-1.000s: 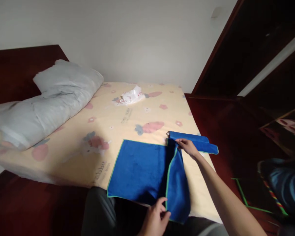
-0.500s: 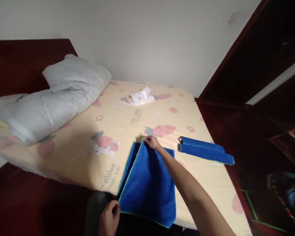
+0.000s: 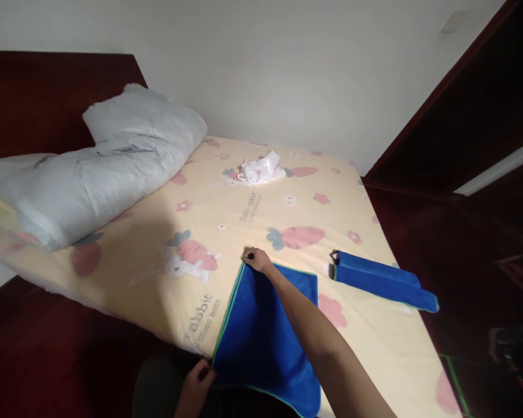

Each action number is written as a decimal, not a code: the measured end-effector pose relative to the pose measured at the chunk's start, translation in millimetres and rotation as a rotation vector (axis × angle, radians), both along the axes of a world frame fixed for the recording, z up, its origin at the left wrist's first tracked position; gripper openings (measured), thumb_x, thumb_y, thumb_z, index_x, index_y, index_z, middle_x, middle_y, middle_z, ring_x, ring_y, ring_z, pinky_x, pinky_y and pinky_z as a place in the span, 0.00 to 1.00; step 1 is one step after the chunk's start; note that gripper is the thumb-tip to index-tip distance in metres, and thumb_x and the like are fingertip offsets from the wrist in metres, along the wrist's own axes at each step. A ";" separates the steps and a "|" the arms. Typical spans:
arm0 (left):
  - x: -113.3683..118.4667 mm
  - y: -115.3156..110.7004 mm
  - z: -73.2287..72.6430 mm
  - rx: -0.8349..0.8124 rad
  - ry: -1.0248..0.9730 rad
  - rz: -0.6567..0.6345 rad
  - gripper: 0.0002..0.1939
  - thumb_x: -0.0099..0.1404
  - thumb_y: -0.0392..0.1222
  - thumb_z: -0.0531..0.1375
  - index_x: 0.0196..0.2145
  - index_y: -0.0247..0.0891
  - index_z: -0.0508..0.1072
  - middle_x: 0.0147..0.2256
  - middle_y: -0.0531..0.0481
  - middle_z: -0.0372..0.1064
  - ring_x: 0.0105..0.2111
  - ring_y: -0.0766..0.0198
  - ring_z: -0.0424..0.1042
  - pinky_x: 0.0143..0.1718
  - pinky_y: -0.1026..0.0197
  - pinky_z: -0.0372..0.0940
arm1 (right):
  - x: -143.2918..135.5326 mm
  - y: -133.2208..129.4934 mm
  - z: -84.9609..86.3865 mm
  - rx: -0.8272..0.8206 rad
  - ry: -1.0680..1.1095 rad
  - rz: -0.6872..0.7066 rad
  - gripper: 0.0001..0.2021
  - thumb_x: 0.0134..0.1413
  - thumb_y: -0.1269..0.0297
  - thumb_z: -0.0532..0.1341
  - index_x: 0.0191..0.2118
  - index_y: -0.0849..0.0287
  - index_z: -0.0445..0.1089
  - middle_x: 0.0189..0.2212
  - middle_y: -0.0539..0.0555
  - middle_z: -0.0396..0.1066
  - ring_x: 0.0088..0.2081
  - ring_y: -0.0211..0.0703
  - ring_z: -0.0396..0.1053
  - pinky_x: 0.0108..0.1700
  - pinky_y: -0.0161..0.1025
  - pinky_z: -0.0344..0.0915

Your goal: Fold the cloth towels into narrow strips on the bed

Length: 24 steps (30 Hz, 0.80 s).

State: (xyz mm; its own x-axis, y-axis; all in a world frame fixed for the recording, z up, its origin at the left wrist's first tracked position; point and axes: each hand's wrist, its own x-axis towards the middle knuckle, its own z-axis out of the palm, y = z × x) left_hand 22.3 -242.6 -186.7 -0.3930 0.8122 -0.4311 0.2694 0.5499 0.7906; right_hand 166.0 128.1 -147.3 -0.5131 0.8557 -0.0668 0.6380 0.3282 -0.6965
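A blue towel (image 3: 255, 325) with green edging lies folded over on the bed, its near end hanging past the mattress edge. My right hand (image 3: 256, 259) pinches the towel's far left corner, and my forearm crosses over the cloth. At the near left corner, my left hand (image 3: 197, 380) holds the edge between closed fingers. The two green edges run nearly together along the left side. To the right, more blue cloth (image 3: 381, 281) with green edging lies folded into narrow strips, apart from both hands.
The bed (image 3: 209, 223) has a yellow sheet printed with carrots and rabbits. A crumpled white plastic bag (image 3: 261, 169) sits near the wall. A grey quilt (image 3: 113, 174) is heaped at the left before the dark headboard (image 3: 39, 104). Dark red floor (image 3: 401, 220) shows at the right.
My right hand has drawn the towel's upper layer leftward, so its edge now lies almost over the lower one. My left hand stays at the near corner. The view has shifted slightly.
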 end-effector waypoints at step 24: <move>6.9 -18.6 109.5 0.403 0.123 0.113 0.24 0.55 0.66 0.63 0.29 0.40 0.77 0.28 0.48 0.76 0.31 0.56 0.76 0.35 0.60 0.71 | 161.6 -64.1 184.7 -0.122 0.652 -0.016 0.19 0.43 0.47 0.71 0.28 0.59 0.73 0.32 0.54 0.75 0.34 0.43 0.71 0.40 0.40 0.67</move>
